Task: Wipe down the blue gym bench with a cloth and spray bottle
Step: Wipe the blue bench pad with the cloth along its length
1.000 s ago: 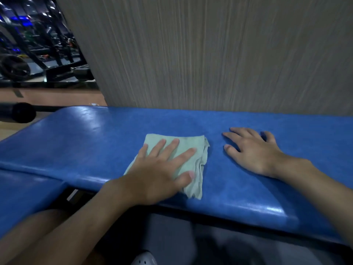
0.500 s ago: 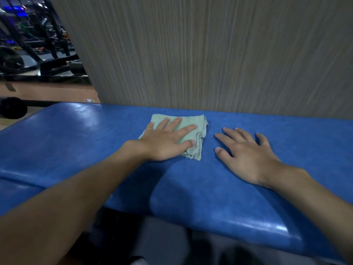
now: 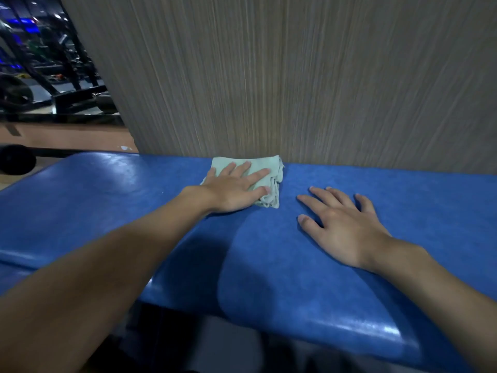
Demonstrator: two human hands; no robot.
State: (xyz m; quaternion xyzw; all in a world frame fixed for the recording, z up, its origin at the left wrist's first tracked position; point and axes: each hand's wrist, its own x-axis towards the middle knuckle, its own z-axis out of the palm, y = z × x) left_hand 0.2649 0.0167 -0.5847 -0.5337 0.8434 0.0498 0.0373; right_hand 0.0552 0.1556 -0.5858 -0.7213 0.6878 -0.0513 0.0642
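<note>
Near edge: the blue gym bench (image 3: 295,278) fills the lower view; its padded front lip curves down and shines with light patches.
Forearms: 2 bare forearms reach forward over the pad from the bottom corners.
Right hand: the right hand (image 3: 347,230) lies palm down on bare vinyl. Its fingers (image 3: 336,196) are straight and spread, the thumb is out to the left, and it holds nothing.
Left hand: the left hand (image 3: 234,188) is farther back, palm down on the cloth, its straight, slightly fanned fingers (image 3: 258,176) pressing it onto the pad.
Cloth: the pale green cloth (image 3: 271,168) is folded and sits at the bench top's far edge, left of the right hand and apart from it. Loose layers show along its right side.
Wall panel: the grey-brown wall panel (image 3: 295,76), with vertical grain, rises directly behind the bench and the cloth.
Far left: a tan floor strip (image 3: 67,135) comes first, with black gym frames (image 3: 61,76) and blue lights beyond it.
</note>
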